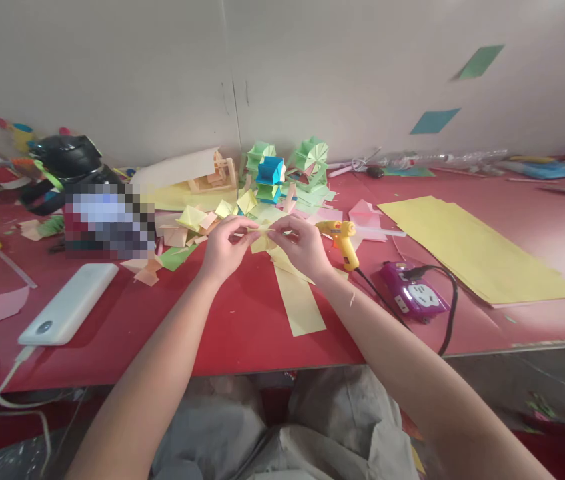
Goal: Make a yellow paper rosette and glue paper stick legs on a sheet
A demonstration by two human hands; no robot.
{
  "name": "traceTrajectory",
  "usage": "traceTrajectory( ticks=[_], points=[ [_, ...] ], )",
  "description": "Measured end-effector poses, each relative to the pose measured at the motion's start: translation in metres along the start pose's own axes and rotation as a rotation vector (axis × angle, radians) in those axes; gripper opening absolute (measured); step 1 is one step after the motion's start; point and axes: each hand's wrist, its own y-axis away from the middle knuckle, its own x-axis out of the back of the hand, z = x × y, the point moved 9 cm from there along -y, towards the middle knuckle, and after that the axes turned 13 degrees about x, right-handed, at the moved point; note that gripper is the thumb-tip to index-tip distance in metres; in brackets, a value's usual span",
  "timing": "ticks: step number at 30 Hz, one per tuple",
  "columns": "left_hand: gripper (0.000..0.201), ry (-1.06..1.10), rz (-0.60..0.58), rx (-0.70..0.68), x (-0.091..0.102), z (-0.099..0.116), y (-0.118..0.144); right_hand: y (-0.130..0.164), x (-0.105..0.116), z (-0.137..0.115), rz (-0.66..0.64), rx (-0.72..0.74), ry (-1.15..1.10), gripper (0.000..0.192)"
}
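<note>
Left hand [228, 245] and right hand [302, 245] pinch yellow paper [263, 241], seemingly mid-fold. Green models [312, 157] near worktop's back edge look done; strip [300, 303] lies flat.

Soft, diffuse light; pale glare washes the red tabletop [537, 220] at right. Wide-angle distortion stretches the edges; 1 pixelated patch [107, 217] obscures detail at left.

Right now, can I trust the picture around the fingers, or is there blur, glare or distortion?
Head view: the fingers and the pale yellow paper they pinch look soft, so fine folds are hard to read; head view: pale glare washes the right side of the red table; head view: a pixelated patch hides detail at left.
</note>
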Motion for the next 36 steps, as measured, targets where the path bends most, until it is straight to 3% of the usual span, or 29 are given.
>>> traceTrajectory(
  ticks=[7, 13, 18, 23, 31, 36],
  points=[
    [0.014, 0.092, 0.036, 0.096, 0.007, -0.007, -0.002, -0.001, -0.002, -0.005, -0.036, 0.029, -0.029, 0.021],
    [0.019, 0.239, 0.023, 0.183, 0.013, -0.014, -0.005, -0.002, 0.0, 0.012, -0.03, -0.118, -0.193, 0.038],
    [0.029, 0.251, -0.025, 0.239, 0.01, -0.02, -0.005, 0.0, -0.003, 0.017, -0.075, -0.196, -0.171, 0.03],
    [0.031, 0.217, -0.111, 0.271, 0.002, -0.022, -0.004, 0.002, -0.002, 0.019, -0.037, -0.241, -0.165, 0.022],
    [0.027, 0.183, -0.262, 0.283, -0.005, -0.014, -0.001, 0.0, -0.002, 0.01, -0.118, -0.163, -0.082, 0.02],
    [0.027, 0.231, -0.398, 0.431, -0.008, -0.024, 0.004, -0.001, -0.006, 0.001, -0.188, -0.124, -0.083, 0.017]
  ],
)
